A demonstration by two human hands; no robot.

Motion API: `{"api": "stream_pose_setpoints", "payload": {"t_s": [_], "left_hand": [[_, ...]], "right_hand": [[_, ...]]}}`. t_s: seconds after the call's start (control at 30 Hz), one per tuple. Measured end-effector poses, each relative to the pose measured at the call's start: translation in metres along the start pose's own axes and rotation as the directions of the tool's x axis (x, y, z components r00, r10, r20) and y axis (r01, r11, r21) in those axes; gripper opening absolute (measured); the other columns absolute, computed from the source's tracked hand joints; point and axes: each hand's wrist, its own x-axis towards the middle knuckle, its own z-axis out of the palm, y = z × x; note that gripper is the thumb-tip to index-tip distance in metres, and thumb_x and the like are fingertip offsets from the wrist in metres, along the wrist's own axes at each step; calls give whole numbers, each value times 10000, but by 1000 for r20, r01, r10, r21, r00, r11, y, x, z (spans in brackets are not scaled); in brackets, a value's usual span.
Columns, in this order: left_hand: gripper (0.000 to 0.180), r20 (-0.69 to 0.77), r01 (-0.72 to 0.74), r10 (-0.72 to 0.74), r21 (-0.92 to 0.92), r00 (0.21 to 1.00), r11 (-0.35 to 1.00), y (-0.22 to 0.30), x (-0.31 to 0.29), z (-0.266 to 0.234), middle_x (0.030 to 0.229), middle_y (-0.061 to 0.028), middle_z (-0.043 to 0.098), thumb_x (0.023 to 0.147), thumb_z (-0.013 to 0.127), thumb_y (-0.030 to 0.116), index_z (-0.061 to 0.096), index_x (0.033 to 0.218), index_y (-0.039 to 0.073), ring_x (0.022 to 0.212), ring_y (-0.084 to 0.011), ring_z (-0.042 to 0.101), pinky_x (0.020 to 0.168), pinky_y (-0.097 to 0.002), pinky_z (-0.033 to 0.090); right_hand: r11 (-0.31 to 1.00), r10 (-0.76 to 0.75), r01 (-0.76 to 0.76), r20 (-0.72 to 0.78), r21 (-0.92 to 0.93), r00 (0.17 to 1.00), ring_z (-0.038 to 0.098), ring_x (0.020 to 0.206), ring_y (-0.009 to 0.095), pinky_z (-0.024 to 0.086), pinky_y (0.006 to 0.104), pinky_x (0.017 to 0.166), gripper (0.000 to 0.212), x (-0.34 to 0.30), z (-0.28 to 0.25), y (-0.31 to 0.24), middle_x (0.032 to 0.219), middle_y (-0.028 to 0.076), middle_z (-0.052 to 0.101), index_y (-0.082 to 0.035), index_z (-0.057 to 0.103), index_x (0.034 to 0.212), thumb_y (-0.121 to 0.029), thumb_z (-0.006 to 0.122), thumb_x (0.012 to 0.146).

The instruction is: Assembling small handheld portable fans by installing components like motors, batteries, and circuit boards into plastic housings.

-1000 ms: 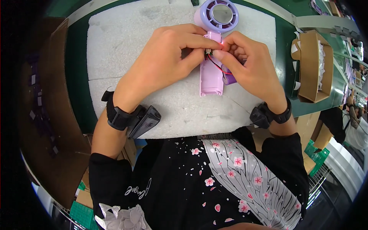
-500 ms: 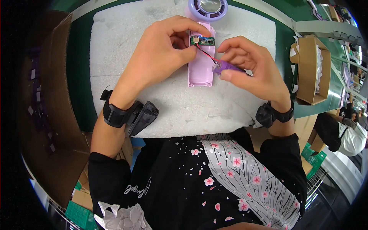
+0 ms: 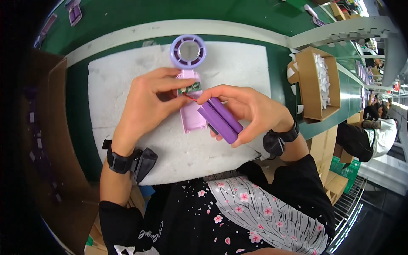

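Observation:
A handheld fan lies on the white foam pad, its round purple head at the far end and its opened pink handle toward me. In the handle sits a small green circuit board. My left hand is closed at the board, index finger at its upper edge and thumb at its lower left. My right hand grips a battery pack of two purple cells, raised and slanted over the handle's right side. A thin red wire runs between board and pack; its ends are partly hidden.
The foam pad rests on a green workbench with a pale rail behind it. At the right stands a cardboard box with white pieces inside. A large brown carton flanks the left. Another person is at far right.
My right hand has turned the battery pack so the long sides of both cells show. The view has shifted, showing more of the bench beyond the pad. My left hand stays at the board.

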Motion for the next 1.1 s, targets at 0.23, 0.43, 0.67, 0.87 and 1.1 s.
{"api": "stream_pose_setpoints", "payload": {"t_s": [0.23,0.43,0.67,0.87,1.1], "left_hand": [[320,-18,-66,68,114,998,991,0,3,2,1059,-165,684,719,729,5,730,1034,56,801,-229,692,694,-283,539],[288,-19,-179,186,200,982,963,-2,2,2,1061,-188,680,741,713,11,728,1027,44,805,-294,696,705,-313,547],[260,22,-160,158,172,987,972,3,-2,3,1056,-193,676,765,694,2,718,1023,17,816,-330,685,721,-333,546],[285,46,-125,118,191,992,974,8,-3,-3,1123,-251,650,773,683,3,709,1057,14,849,-337,695,742,-319,541],[286,67,-177,166,210,984,962,5,5,1,1139,-219,652,807,669,30,701,1091,38,840,-344,680,733,-320,531]], "right_hand": [[807,-322,245,-53,-538,945,577,1027,209,485,342,899,800,4,-20,6,1134,82,572,-23,508,1283,-133,873,579],[618,-316,125,-100,-777,944,575,1011,221,486,325,858,733,7,-1,3,1109,91,599,-21,565,1197,-187,882,557],[441,-548,212,-74,-872,833,565,970,286,487,365,859,699,16,11,29,1127,115,602,-13,567,1157,-220,889,572],[319,-602,171,-60,-932,796,551,1032,329,476,392,902,684,20,24,37,1159,155,577,5,558,1180,-208,875,612],[214,-548,32,-93,-976,831,549,1072,340,490,400,903,648,7,39,22,1244,187,523,10,561,1199,-138,849,637]]}}
